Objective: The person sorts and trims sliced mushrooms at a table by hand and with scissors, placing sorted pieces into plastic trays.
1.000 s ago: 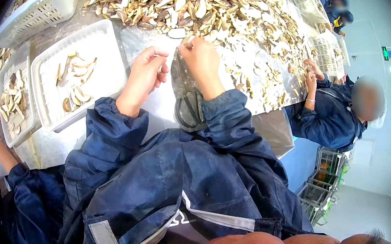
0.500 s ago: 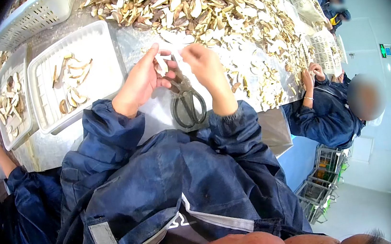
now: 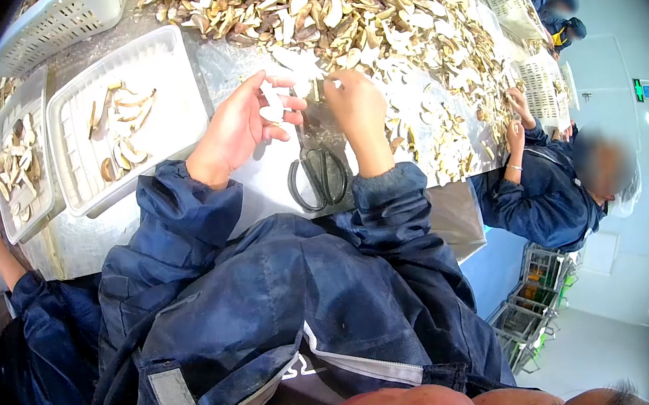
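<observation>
Your left hand [image 3: 240, 128] holds pale pieces [image 3: 272, 108] in half-curled fingers near black-handled scissors [image 3: 318, 181], while whether your bent right hand [image 3: 356, 107] grips anything cannot be told.

The wide silvery metal table [image 3: 85, 246] looks smooth and shiny, the white see-through box-shaped plastic tray [image 3: 170, 116] is smooth and a bit glossy, and the dark blue long-sleeved cloth jacket [image 3: 247, 291] looks soft and crinkly with a little shine.
</observation>
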The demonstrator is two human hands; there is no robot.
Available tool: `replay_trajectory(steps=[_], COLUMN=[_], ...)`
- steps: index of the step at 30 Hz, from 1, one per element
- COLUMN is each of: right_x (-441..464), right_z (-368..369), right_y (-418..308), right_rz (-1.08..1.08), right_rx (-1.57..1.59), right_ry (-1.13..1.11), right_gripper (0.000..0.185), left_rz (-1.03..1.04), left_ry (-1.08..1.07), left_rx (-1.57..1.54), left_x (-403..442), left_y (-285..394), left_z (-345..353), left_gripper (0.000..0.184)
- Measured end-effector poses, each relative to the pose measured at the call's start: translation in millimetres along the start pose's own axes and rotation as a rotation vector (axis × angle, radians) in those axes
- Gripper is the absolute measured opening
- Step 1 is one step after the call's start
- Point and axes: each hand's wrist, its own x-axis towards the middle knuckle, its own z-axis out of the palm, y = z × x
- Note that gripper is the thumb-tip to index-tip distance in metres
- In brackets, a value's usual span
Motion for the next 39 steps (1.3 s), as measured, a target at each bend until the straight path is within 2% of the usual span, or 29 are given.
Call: replay_trajectory(steps=[3, 6, 8, 9, 12, 13, 17, 20, 22, 23, 24, 26, 27, 28, 36, 39], right_x=[-0.7, -4.4, -10.6, -10.5, -9.8, -9.8, -14.7, -12.4, -12.3, -11.7, -12.2, -14.3, -16.9, -15.6, -19.0, -9.3], right_z=[-31.9, -52.6, -48.6, -48.4, -33.3, -33.1, -20.8, -23.3, -28.2, -27.4, -27.1, -37.7, -36.9, -34.2, -25.2, -33.1], right_y=[-21.9, -53.1, -70.3, -75.2, -67.0, -62.8, -56.7, -58.9, -55.7, -51.6, -47.5, -55.0, -54.4, -50.5, -39.8, -31.6], right_rz=[0.188, 0.279, 0.203, 0.108, 0.087, 0.113, 0.206, 0.459, 0.456, 0.423, 0.396, 0.568, 0.524, 0.458, 0.311, 0.283], right_rx=[0.163, 0.511, 0.667, 0.609, 0.494, 0.468, 0.757, 1.122, 1.103, 1.068, 1.034, 1.117, 1.148, 1.176, 1.246, 1.009], right_ry=[-0.077, -0.138, -0.194, -0.187, -0.026, -0.100, -0.350, -0.501, -0.523, -0.516, -0.510, -0.567, -0.583, -0.587, -0.547, -0.566], right_gripper=[0.018, 0.020, 0.021, 0.023, 0.023, 0.022, 0.022, 0.021, 0.021, 0.021, 0.022, 0.022, 0.020, 0.019, 0.017, 0.015], left_rz=[0.030, 0.050, 0.065, 0.049, 0.013, 0.024, 0.010, 0.026, 0.034, 0.066, 0.058, -0.013, 0.017, 0.005, 0.004, 0.013], left_ry=[-0.018, 0.021, 0.064, 0.027, -0.072, -0.062, -0.113, -0.029, 0.017, 0.111, 0.117, 0.162, 0.158, 0.104, 0.095, 0.155], left_rx=[0.006, 0.002, -0.017, -0.050, -0.162, -0.186, -0.156, -0.058, 0.001, 0.030, 0.069, 0.137, 0.115, 0.130, 0.132, 0.114], left_x=[2.8, 3.7, 3.5, 3.8, 1.4, -0.1, -0.2, -5.6, -3.3, -5.5, -1.9, -3.4, -1.5, -3.4, -0.8, -1.0], left_y=[-3.1, -8.0, -8.1, -7.3, -5.7, -4.1, -6.1, -2.7, -6.6, -8.4, -5.7, -8.1, -9.1, -4.5, -9.3, -6.8], left_z=[-3.4, -2.8, -0.6, -0.6, -6.0, -0.5, -2.8, 7.1, 5.3, 8.8, 13.3, 13.2, 11.6, 9.7, 5.8, 8.9], left_gripper=[0.051, 0.054, 0.053, 0.054, 0.059, 0.060, 0.058, 0.054, 0.052, 0.041, 0.035, 0.026, 0.019, 0.020, 0.016, 0.016])
